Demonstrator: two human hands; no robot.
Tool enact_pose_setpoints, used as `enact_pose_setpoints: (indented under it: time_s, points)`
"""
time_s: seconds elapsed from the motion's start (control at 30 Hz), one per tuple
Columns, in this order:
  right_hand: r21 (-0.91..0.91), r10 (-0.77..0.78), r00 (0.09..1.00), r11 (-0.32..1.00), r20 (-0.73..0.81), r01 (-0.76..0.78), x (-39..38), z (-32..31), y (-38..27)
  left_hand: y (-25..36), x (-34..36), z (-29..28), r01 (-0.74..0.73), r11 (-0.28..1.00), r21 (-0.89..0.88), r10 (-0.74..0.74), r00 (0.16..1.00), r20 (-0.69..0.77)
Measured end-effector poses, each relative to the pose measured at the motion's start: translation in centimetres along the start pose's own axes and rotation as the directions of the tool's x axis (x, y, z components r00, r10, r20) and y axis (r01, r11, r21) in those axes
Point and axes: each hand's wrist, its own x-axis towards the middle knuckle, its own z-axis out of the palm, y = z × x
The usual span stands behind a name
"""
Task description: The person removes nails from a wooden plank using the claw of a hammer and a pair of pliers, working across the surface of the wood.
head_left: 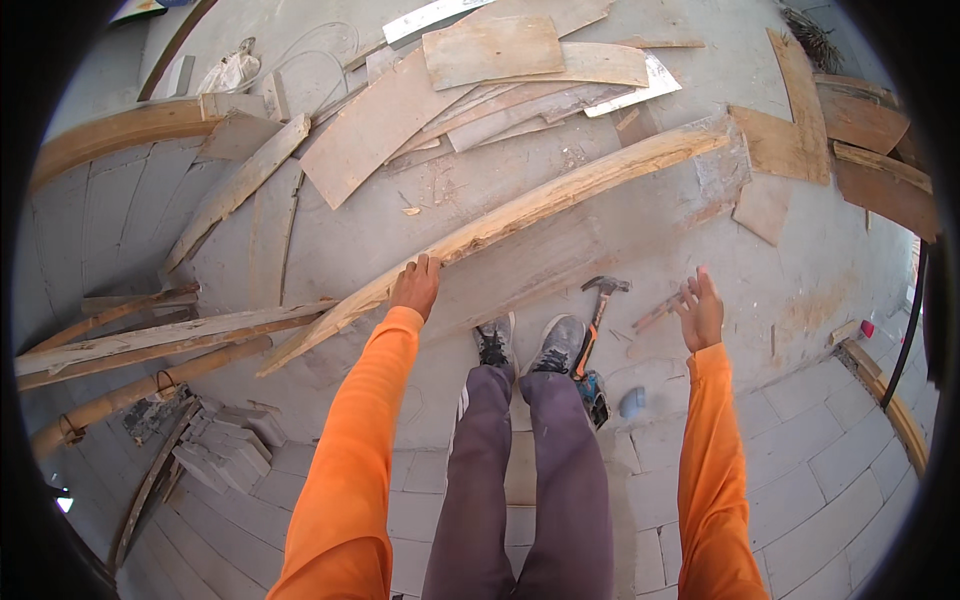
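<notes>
A long wooden plank with a rough, pale edge runs slantwise across the middle of the view, and a greyish face shows below that edge. My left hand is closed over the edge, left of the plank's middle; the underside of the grip is hidden. To the right, my right hand is raised with its fingers apart and nothing in it, clear of the plank. Between my shoes and that hand lies a claw hammer with an orange and black handle.
A teal and black power tool lies beside my right shoe, near a small grey-blue object. Several loose boards are piled beyond the plank. Long timbers lean at the left, above stacked grey blocks. More boards stand at the right.
</notes>
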Motion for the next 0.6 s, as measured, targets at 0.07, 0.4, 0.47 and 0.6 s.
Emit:
enact_pose_setpoints:
  time_s: [0.07, 0.4, 0.47, 0.6]
  points:
    - [-0.053, 0.036, 0.992, 0.998, 0.125, -0.030, -2.7, 1.4, 1.9, -1.1, 1.4, 1.2, 0.089, 0.995, -0.036, -0.089, 0.996, -0.005]
    - [-0.336, 0.353, 0.935, 0.876, -0.041, -0.346, -16.8, -7.2, 13.9, -6.5, -11.7, -12.4, 0.088, 0.903, -0.420, -0.343, 0.736, -0.584]
    - [-0.334, 0.386, 0.920, 0.861, -0.065, -0.384, -19.9, -9.3, 14.7, -11.5, -16.2, -18.5, 0.304, 0.792, -0.530, -0.606, 0.490, -0.626]
    - [-0.420, 0.365, 0.925, 0.826, -0.110, -0.376, -24.3, -10.4, 15.2, -26.0, -22.8, -30.7, 0.404, 0.383, -0.831, -0.832, -0.241, -0.500]
